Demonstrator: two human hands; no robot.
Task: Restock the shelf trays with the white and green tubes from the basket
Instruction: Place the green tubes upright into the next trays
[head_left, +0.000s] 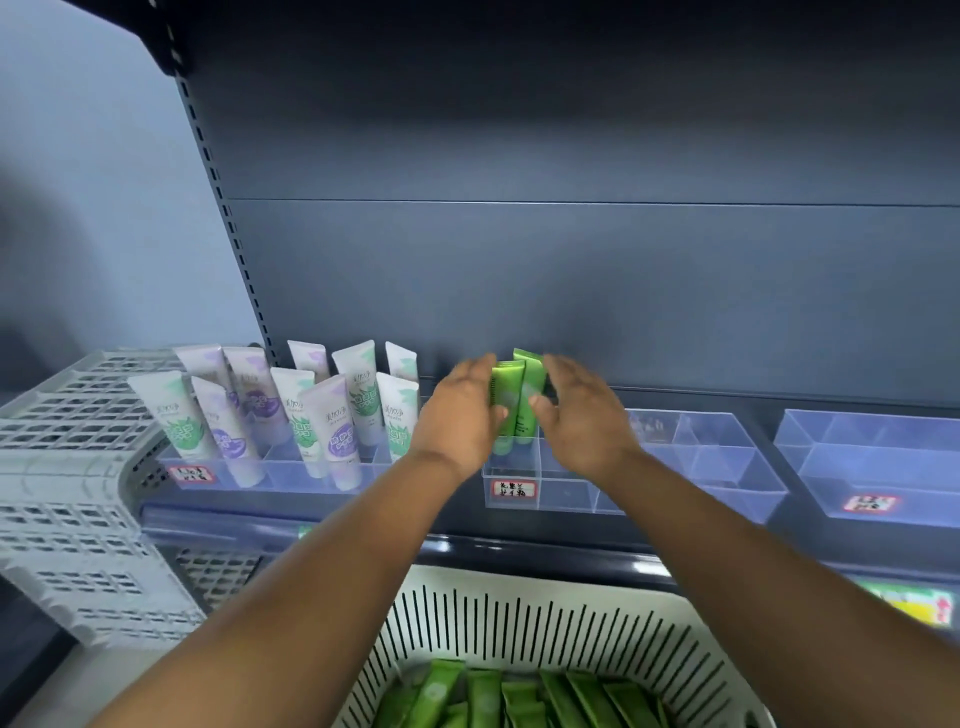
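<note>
Tubes are what I'm stocking, and the biggest thing before me is the dark shelf with its row of clear trays. Below it sits the white slotted basket, with green tubes lying loose in its bottom. To the left stands a grey crate. Beside it, the left tray holds white tubes standing upright, printed in green or purple. The middle tray, with a red-edged label on its front, has two green tubes standing in a back compartment. My left hand and my right hand flank that pair. My fingers are loosely spread, the left thumb touching one tube and the right thumb at the other; motion blur keeps me from telling whether either hand truly grips.
</note>
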